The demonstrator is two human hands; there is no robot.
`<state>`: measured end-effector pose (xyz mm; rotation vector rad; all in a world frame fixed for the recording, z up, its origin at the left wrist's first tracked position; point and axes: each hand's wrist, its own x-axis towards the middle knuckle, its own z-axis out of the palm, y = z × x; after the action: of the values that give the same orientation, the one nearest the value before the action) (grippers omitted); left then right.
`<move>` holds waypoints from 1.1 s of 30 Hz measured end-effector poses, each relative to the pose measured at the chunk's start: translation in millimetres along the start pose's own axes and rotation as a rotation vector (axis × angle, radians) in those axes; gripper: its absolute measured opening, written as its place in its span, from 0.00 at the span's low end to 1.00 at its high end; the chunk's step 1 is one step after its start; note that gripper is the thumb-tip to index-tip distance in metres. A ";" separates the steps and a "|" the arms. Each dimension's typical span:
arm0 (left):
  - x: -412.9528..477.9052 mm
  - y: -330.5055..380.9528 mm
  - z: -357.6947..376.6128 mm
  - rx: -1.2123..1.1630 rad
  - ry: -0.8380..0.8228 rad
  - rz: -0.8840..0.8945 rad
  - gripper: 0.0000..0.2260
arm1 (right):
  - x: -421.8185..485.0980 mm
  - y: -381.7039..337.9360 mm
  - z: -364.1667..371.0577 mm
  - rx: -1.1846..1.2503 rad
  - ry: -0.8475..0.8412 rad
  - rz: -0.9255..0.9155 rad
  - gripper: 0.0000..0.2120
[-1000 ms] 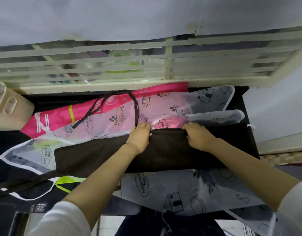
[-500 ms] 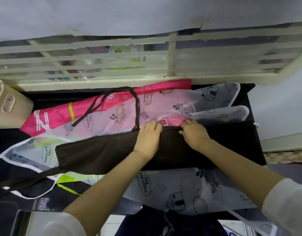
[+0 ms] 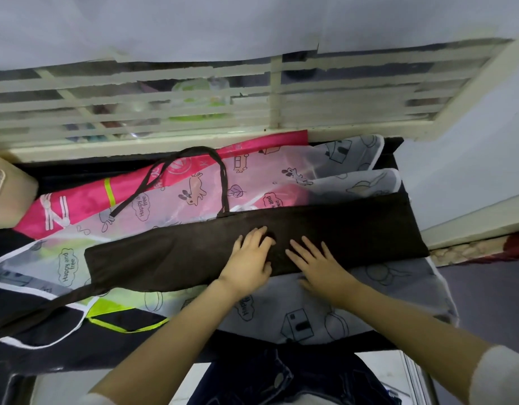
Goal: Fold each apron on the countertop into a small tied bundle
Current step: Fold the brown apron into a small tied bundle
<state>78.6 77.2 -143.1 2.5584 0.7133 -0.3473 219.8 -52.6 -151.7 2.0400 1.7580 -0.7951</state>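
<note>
The left hand (image 3: 251, 258) and right hand (image 3: 319, 264) are lying flat, fingers straight, pressing the brown apron (image 3: 354, 229), which is stretching under them and out to both sides. It is looking soft, light and limp; gripping one end seems best.

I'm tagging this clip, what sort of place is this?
Likely a home kitchen or utility corner: a dark countertop under a barred window, covered with a brown apron, a pink apron and a printed apron.
</note>
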 end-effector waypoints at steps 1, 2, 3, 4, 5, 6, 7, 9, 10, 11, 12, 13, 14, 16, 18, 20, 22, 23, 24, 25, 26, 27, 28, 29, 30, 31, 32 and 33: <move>-9.3 0.0 4.6 0.067 -0.004 0.017 0.24 | -0.2 -3.1 -2.7 0.006 0.008 0.009 0.31; -17.0 0.1 9.5 0.122 -0.029 0.028 0.25 | 2.0 -4.3 -3.9 0.020 0.017 0.019 0.31; -23.9 -0.2 14.5 0.163 -0.060 0.032 0.27 | 3.0 -6.1 -6.4 0.026 0.021 0.032 0.32; -29.1 -1.0 18.3 0.194 -0.086 0.024 0.28 | 3.5 -7.8 -7.3 0.020 0.024 0.043 0.33; -30.9 -1.7 21.2 0.214 -0.097 0.008 0.29 | 3.7 -9.6 -6.6 0.003 0.030 0.052 0.34; -31.2 -2.0 22.1 0.229 -0.094 -0.009 0.29 | 4.8 -10.5 -4.7 -0.017 0.041 0.058 0.36; -29.7 -1.8 22.2 0.245 -0.083 -0.018 0.28 | 5.6 -11.4 -4.1 -0.032 0.048 0.061 0.37; -26.7 1.5 21.3 0.290 -0.072 -0.020 0.28 | 5.6 -11.5 -6.7 -0.041 0.050 0.070 0.37; -25.2 4.4 21.1 0.312 -0.076 -0.019 0.29 | 4.4 -10.7 -9.6 -0.042 0.045 0.073 0.36; -24.2 7.2 20.4 0.327 -0.079 -0.019 0.31 | 2.0 -10.0 -13.2 -0.045 0.043 0.072 0.36; -22.9 9.5 19.0 0.335 -0.083 -0.023 0.35 | -0.7 -8.4 -16.7 -0.044 0.051 0.072 0.35; -22.3 11.1 16.8 0.335 -0.084 -0.030 0.40 | -3.4 -6.2 -19.0 -0.041 0.066 0.070 0.36; -22.1 12.3 14.0 0.329 -0.083 -0.036 0.42 | -6.6 -4.2 -20.2 -0.037 0.086 0.066 0.36; -22.4 13.7 10.5 0.329 -0.083 -0.012 0.44 | -15.6 -1.5 -22.5 -0.029 0.104 0.049 0.37; -25.9 18.2 10.4 0.355 -0.106 0.045 0.43 | -30.2 3.8 -20.1 0.048 0.089 0.027 0.36; -31.8 24.4 12.7 0.375 -0.160 0.085 0.41 | -46.2 10.8 -12.2 0.189 0.080 -0.003 0.36; -37.9 32.1 16.5 0.382 -0.243 0.095 0.38 | -61.0 16.5 1.8 0.277 0.053 -0.058 0.36; -39.8 36.4 19.0 0.388 -0.282 0.093 0.37 | -67.4 19.6 8.4 0.307 0.026 -0.082 0.35; -41.0 39.0 20.9 0.393 -0.319 0.086 0.37 | -71.5 21.9 12.6 0.342 -0.008 -0.099 0.33; -41.3 41.2 22.3 0.383 -0.357 0.072 0.36 | -74.2 25.6 14.0 0.390 -0.035 -0.108 0.30; -41.6 41.6 21.7 0.352 -0.394 0.053 0.35 | -74.8 29.8 13.1 0.439 -0.026 -0.113 0.28; -40.7 42.3 19.4 0.296 -0.422 0.029 0.33 | -73.4 36.0 11.5 0.472 0.012 -0.115 0.27; -38.8 44.0 15.7 0.225 -0.428 0.001 0.30 | -71.0 43.9 9.7 0.483 0.056 -0.104 0.26; -35.8 47.6 12.2 0.161 -0.404 -0.031 0.28 | -67.9 52.8 9.1 0.459 0.092 -0.075 0.26; -31.8 51.4 9.1 0.119 -0.350 -0.055 0.26 | -63.3 59.9 9.7 0.404 0.117 -0.035 0.26; -25.7 58.8 8.1 0.104 -0.279 -0.072 0.25 | -59.8 68.6 12.3 0.340 0.128 -0.001 0.27; -19.7 65.3 9.3 0.101 -0.218 -0.084 0.25 | -56.6 74.9 16.0 0.272 0.120 0.023 0.27; -13.3 72.9 12.7 0.094 -0.183 -0.102 0.25 | -55.8 82.3 20.4 0.233 0.092 0.059 0.27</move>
<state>105.4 9.8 -123.0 2.5408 0.7755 -0.6544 291.7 -123.7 -142.8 2.3006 1.7131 -0.9410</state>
